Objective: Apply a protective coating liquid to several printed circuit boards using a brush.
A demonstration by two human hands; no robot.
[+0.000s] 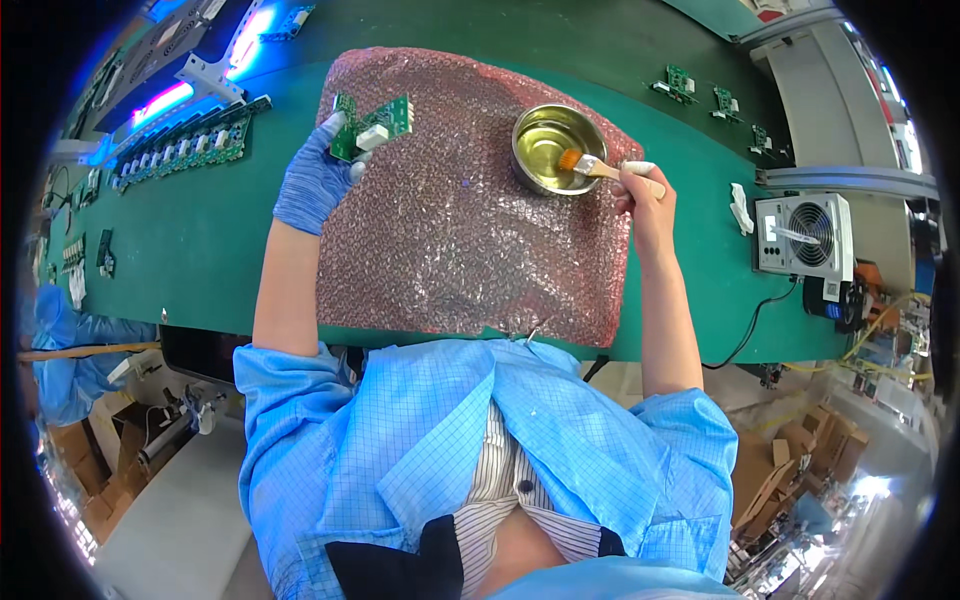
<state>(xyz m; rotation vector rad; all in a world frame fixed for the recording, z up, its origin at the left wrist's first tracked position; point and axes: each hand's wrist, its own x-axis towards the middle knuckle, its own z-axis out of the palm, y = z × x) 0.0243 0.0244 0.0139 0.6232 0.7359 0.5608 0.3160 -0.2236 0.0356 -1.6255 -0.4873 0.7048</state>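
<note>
My left hand (318,175), in a blue-grey glove, is closed on a green circuit board (392,118) with white components, held up over the left side of the bubble wrap. My right hand (648,195) has a white covering on one fingertip and grips the wooden handle of a brush (600,168). The brush's orange bristles are inside a round metal bowl (522,160) of yellowish clear liquid, at its right side. The bowl stands on a pink bubble-wrap sheet (430,240); whether the bristles touch the liquid is hard to tell.
The sheet lies on a green table (720,270). At the left are a row of circuit boards (190,150) and a glowing purple-blue light (162,103). Far right sit several small boards (676,84), a white crumpled tissue (741,209) and a white fan unit (804,235) with a black cable.
</note>
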